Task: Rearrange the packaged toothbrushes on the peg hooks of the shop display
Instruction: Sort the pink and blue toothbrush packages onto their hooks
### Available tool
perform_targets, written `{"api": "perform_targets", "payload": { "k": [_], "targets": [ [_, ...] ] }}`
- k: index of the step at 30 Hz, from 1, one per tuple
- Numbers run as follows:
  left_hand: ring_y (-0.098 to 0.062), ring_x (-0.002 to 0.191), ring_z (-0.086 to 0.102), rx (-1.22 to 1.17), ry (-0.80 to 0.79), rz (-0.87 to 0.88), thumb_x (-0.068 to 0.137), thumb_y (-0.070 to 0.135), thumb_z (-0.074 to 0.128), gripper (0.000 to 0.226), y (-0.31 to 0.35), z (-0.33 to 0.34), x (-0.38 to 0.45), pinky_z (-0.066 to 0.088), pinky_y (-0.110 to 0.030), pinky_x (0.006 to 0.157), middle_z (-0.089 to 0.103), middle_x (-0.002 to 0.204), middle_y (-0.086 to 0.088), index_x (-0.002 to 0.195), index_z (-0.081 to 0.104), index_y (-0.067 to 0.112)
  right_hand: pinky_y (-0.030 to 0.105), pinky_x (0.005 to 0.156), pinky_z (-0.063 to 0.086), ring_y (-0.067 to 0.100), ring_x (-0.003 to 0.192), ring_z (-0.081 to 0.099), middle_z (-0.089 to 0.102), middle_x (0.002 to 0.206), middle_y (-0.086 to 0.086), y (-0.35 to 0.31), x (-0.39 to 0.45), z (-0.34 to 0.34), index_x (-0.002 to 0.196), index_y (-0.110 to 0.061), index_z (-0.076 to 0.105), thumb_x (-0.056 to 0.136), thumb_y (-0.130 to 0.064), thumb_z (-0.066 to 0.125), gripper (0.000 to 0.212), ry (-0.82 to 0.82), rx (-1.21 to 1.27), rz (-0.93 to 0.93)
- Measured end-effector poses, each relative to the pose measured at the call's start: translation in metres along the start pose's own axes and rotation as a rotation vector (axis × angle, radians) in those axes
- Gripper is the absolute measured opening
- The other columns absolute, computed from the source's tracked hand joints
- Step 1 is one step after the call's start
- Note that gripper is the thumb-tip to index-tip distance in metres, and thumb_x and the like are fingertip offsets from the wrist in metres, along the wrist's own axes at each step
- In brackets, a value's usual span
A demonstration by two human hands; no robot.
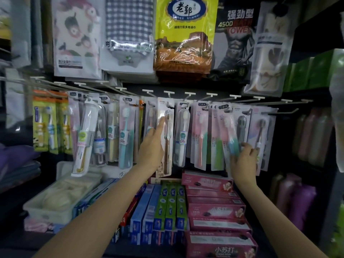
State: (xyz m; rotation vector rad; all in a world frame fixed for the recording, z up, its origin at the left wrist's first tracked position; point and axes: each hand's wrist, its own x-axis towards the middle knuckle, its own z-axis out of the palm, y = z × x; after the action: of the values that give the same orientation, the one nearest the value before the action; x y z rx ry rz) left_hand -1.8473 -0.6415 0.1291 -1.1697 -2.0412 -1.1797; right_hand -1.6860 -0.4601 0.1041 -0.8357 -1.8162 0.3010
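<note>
Both hands [151, 146] [243, 157] touch "CLEAN"-labelled toothbrush packs [181, 135].

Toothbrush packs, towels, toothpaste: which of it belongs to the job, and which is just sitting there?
Part of the job:
brown toothbrush pack, touched by left hand
pink-and-blue toothbrush pack, held by right hand
peg hooks

Just there:
toothpaste boxes
towel packs

I am seeing two hands, the left hand [151, 146] and the right hand [243, 159]. I am counting five big bags [183, 34] hanging up top. I am counting three green boxes [172, 205] standing in a row. I am not managing to count the toothbrush packs [168, 135].
</note>
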Motion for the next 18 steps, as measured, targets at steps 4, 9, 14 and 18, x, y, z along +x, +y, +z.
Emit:
{"api": "perform_targets", "payload": {
  "k": [4,9,14,18],
  "targets": [
    [-0.023,0.092,0.054,-0.036,0.004,0.077,0.09,-0.01,0.039,0.084,-0.008,-0.002,0.003,0.048,-0.036,0.077,0.042,0.133,-0.01,0.136,-0.008,0.042,0.038,0.087,0.045,0.033,0.105,0.046,0.042,0.117,0.023,-0.025,-0.009,0.006,0.121,0.005,0.045,0.084,0.001,0.061,0.04,0.153,0.091,-0.212],
    [-0.015,0.074,0.046,0.036,-0.042,0.073,0.091,-0.008,0.039,0.085,-0.018,-0.006,0.008,0.034,-0.018,0.058,0.046,0.115,-0.007,0.134,-0.012,0.045,0.031,0.087,0.047,0.019,0.095,0.052,0.048,0.114,0.01,-0.05,-0.018,0.041,0.114,0.0,0.053,0.091,-0.01,0.055,0.025,-0.207,0.095,-0.447],
    [-0.011,0.075,0.036,0.135,-0.105,0.123,0.09,-0.011,0.038,0.087,-0.029,-0.017,0.017,0.032,-0.018,0.064,0.032,0.099,0.004,0.131,-0.016,0.044,0.016,0.093,0.034,0.022,0.117,0.048,0.04,0.135,0.01,-0.065,-0.024,0.079,0.129,-0.001,0.047,0.091,-0.016,0.057,0.042,-0.381,0.233,-0.169],
    [-0.009,0.071,0.037,0.139,-0.141,0.158,0.09,-0.01,0.04,0.089,-0.035,-0.024,0.023,0.038,-0.022,0.065,0.034,0.097,0.005,0.131,-0.017,0.045,0.024,0.1,0.034,0.024,0.126,0.041,0.039,0.14,0.012,-0.078,-0.021,0.095,0.139,-0.003,0.032,0.088,-0.014,0.062,0.06,-0.322,0.362,-0.027]
  ]
}}
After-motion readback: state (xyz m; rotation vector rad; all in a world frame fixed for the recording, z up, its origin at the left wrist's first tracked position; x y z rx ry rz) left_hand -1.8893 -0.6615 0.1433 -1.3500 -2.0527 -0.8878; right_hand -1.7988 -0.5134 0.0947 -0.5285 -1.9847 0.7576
